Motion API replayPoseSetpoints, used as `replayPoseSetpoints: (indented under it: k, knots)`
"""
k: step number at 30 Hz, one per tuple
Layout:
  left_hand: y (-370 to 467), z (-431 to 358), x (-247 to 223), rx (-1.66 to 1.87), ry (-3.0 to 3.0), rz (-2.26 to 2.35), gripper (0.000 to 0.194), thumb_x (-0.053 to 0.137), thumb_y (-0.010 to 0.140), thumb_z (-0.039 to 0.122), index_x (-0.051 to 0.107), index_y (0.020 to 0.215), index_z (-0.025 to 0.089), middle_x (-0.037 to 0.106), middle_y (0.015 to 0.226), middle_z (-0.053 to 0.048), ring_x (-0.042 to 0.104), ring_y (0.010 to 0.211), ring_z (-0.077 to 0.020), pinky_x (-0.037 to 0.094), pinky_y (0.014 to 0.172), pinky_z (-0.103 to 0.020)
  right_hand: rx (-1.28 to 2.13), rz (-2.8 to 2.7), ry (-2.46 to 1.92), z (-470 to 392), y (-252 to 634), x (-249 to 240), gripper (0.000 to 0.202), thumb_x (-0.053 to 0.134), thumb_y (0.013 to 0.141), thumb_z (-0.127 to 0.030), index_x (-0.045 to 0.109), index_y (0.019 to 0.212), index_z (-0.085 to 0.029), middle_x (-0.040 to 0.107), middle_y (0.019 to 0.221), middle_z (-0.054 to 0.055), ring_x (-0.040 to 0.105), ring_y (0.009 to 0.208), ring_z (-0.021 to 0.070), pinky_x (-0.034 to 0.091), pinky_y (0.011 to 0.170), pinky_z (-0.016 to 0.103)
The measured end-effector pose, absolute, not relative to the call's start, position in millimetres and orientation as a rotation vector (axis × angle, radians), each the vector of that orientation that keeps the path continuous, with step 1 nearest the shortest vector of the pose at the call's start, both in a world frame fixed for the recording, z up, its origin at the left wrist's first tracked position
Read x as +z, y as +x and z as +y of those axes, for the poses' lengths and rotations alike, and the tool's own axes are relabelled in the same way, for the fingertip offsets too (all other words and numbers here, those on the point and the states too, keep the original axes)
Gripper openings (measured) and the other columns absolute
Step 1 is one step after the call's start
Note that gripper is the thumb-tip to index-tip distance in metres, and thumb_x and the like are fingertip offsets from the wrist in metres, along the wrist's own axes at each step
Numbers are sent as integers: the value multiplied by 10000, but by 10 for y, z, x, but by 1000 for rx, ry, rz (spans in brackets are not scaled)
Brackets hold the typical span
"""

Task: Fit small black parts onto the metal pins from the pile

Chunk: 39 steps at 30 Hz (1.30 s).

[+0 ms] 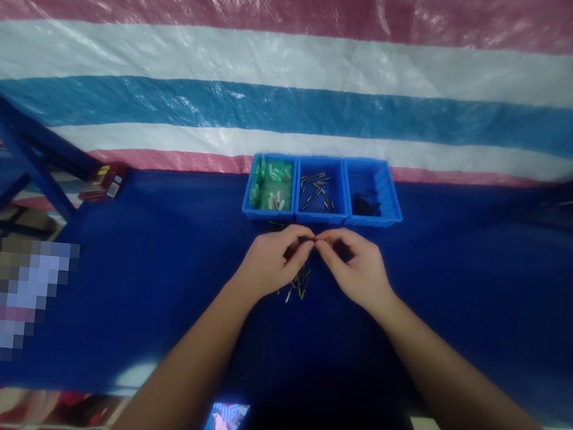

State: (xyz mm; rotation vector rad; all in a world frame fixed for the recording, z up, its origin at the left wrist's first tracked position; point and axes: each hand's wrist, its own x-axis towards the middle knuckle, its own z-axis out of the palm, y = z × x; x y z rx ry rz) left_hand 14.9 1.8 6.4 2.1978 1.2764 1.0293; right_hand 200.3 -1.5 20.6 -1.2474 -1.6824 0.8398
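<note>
My left hand point(283, 255) and my right hand point(355, 264) meet fingertip to fingertip just in front of the blue bins. Each is closed in a pinch of thumb and forefinger; whatever sits between the tips is too small to make out. Beneath and beside my left hand lie several thin brass-coloured and silvery pins point(303, 285) on the blue table, partly hidden by the hand. More such pins point(318, 191) rest in the middle bin point(320, 216). The left bin point(267, 213) holds small white pieces point(276, 201) and green plastic bags point(283, 173). Small black parts point(365, 205) lie in the right bin point(393, 201).
A dark red box point(103, 182) stands at the table's far left, beside a blue metal frame point(36, 153). Behind the bins hangs a striped plastic sheet point(296, 109). A lit screen point(222, 425) shows below the table's near edge.
</note>
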Motion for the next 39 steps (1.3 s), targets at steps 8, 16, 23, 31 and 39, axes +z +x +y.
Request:
replayPoseSetpoints:
  k: [8, 16, 23, 31, 39]
  knots:
    - [126, 38, 68, 966, 2256, 1287, 176, 512, 1004, 310, 639, 968, 194, 644, 704, 30, 615, 620, -100, 424, 599, -225, 809, -1714, -1205, -23, 1995, 205, 91, 686, 875, -231, 720, 952, -198, 703, 823, 22, 642, 707, 145, 526, 619, 274]
    - [144, 19, 54, 1043, 2193, 1261, 127, 556, 971, 268, 636, 1050, 209, 632, 681, 49, 604, 595, -89, 444, 610, -213, 813, -1709, -1234, -28, 1996, 210, 94, 661, 900, -265, 715, 947, -204, 708, 837, 28, 648, 726, 154, 517, 622, 279]
    - [135, 30, 76, 998, 2256, 1259, 141, 536, 987, 292, 640, 982, 198, 648, 705, 32, 620, 630, -102, 436, 610, -224, 852, -1698, -1230, -44, 2001, 222, 81, 666, 879, -232, 690, 949, -199, 680, 806, 10, 629, 692, 138, 494, 601, 262]
    - [146, 16, 71, 1045, 2196, 1239, 120, 564, 971, 277, 643, 1034, 213, 644, 693, 47, 616, 605, -92, 455, 615, -212, 885, -1756, -1270, -30, 2019, 243, 177, 604, 940, -317, 696, 856, -191, 667, 746, 11, 586, 638, 130, 452, 570, 263]
    - [135, 32, 79, 990, 2257, 1270, 181, 521, 995, 312, 654, 967, 193, 667, 705, 19, 630, 626, -110, 448, 607, -226, 881, -1747, -1255, -50, 2002, 242, 85, 611, 924, -276, 660, 926, -207, 684, 794, 18, 629, 692, 150, 508, 613, 263]
